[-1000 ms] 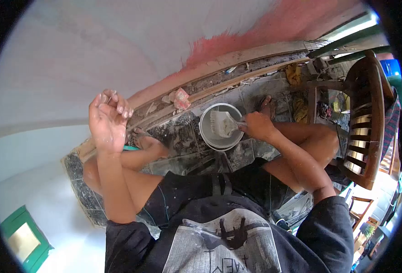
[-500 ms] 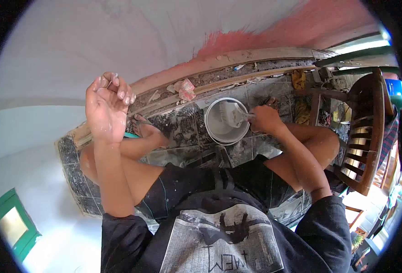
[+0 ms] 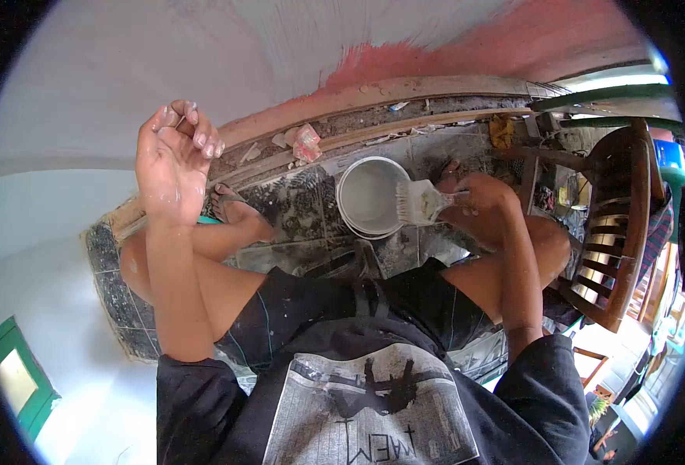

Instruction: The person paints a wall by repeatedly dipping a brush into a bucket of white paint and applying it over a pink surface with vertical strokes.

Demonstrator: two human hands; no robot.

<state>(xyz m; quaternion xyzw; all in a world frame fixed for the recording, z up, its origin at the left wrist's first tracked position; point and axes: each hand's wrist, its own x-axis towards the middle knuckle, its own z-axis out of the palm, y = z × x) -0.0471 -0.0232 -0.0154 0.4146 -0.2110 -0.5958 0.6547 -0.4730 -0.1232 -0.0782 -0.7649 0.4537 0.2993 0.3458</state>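
Observation:
My right hand [image 3: 482, 194] is closed around the handle of a wide paintbrush [image 3: 420, 203], whose pale bristles point left. The bristles overlap the right rim of a white bucket [image 3: 344, 203], which holds whitish liquid and stands on the floor between my legs. Raised at the left, my left hand [image 3: 175, 163] shows its palm, with the fingers loosely bent and nothing seen in them. White smears mark its fingertips. Behind it rises the wall [image 3: 265, 62], pale with a red stretch [image 3: 451, 70] at the right.
A wooden chair [image 3: 621, 232] stands close on my right. Along the wall's foot lie a wooden strip [image 3: 404, 130], rubble and a crumpled reddish-white piece [image 3: 307, 144]. Dark, paint-spattered tiles [image 3: 300, 198] cover the floor. A yellow cloth [image 3: 502, 132] lies near the chair.
My right hand has drawn the paintbrush rightward, from inside the bucket to over its right rim, and the bristles have turned to point left. My left hand stays raised with its fingers bent.

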